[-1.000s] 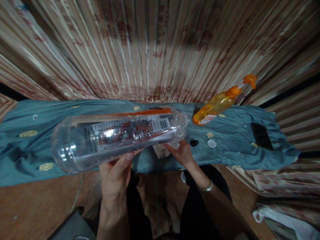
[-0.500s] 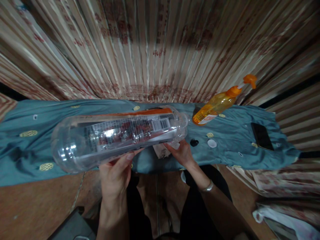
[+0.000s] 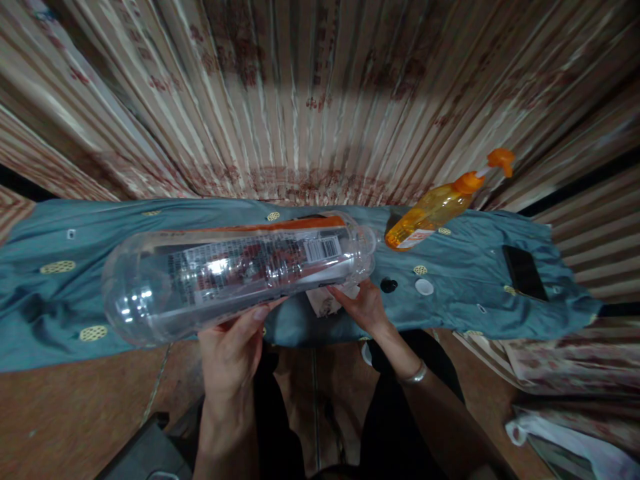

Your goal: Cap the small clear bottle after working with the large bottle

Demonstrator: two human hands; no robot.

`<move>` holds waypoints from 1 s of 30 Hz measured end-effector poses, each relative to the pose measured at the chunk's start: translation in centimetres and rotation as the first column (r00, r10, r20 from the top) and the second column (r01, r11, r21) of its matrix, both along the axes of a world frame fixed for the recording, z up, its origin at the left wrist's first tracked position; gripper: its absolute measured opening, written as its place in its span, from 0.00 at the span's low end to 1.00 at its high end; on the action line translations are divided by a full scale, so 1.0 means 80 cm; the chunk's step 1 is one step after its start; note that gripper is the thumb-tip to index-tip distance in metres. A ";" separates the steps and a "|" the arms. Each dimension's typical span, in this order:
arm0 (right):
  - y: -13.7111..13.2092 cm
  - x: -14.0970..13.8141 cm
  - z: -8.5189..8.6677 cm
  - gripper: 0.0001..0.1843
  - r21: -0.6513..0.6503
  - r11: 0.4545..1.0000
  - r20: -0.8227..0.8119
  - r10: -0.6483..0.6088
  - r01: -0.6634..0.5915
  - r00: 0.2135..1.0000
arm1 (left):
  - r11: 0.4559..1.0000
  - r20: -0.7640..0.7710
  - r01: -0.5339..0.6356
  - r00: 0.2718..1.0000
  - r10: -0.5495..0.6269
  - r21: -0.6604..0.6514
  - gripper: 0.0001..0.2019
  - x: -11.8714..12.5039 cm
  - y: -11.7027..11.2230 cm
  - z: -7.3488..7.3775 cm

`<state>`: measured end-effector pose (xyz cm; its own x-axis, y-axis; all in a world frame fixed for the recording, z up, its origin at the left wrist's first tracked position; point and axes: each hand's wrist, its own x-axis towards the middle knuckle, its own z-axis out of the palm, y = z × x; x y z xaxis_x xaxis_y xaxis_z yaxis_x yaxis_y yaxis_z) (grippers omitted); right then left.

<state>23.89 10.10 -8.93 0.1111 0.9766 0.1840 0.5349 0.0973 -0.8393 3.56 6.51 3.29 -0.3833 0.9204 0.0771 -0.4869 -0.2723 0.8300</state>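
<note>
A large clear plastic bottle (image 3: 240,267) lies sideways in front of me, its neck pointing right. Its printed label shows a barcode and an orange strip along the top. My left hand (image 3: 235,343) grips the bottle from below, the thumb along its near side and the fingers partly hidden behind it. Close to the neck, my right hand (image 3: 363,307) is closed at the bottle's lower edge, with most of its fingers out of sight. Just left of that hand, below the bottle, is a crumpled pale piece (image 3: 323,303), perhaps tissue or a packet.
An orange spray bottle (image 3: 433,210) stands beyond the neck. A small black cap (image 3: 389,285) and a white cap (image 3: 424,287) lie right of my hand. Farther right is a dark phone (image 3: 524,272). A teal cloth (image 3: 465,300) covers the narrow table, backed by a curtain (image 3: 295,100).
</note>
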 end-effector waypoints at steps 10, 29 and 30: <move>0.000 0.002 -0.007 0.34 0.016 1.000 0.033 -0.003 0.003 0.999 | 1.000 0.005 0.010 1.000 -0.010 -0.014 0.19 0.000 -0.001 0.000; -0.001 0.002 -0.002 0.32 0.008 1.000 0.029 0.006 -0.006 1.000 | 0.998 -0.001 -0.014 1.000 0.014 -0.054 0.20 0.001 -0.001 0.006; -0.001 0.002 -0.002 0.32 0.006 1.000 0.028 0.003 -0.003 1.000 | 0.998 -0.003 -0.014 1.000 0.014 -0.053 0.20 0.001 -0.001 0.006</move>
